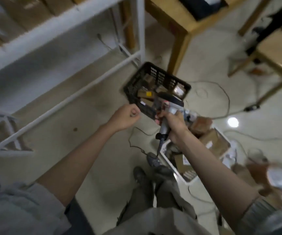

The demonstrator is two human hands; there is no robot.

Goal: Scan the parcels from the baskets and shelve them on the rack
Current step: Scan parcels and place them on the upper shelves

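Parcels [146, 94] are lying loose in the black basket [160, 77] at twelve o'clock, just beyond both hands; the left hand [126, 117], fist curled on nothing, is hovering nearest its rim, while the right hand [172, 122] is gripping the scanner [170, 103] over it, white rack [65, 29] at ten o'clock

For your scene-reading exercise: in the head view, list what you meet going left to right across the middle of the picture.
White rack → left hand, curled and holding nothing → black basket → scanner gripped by the right hand → bright light spot on the floor.
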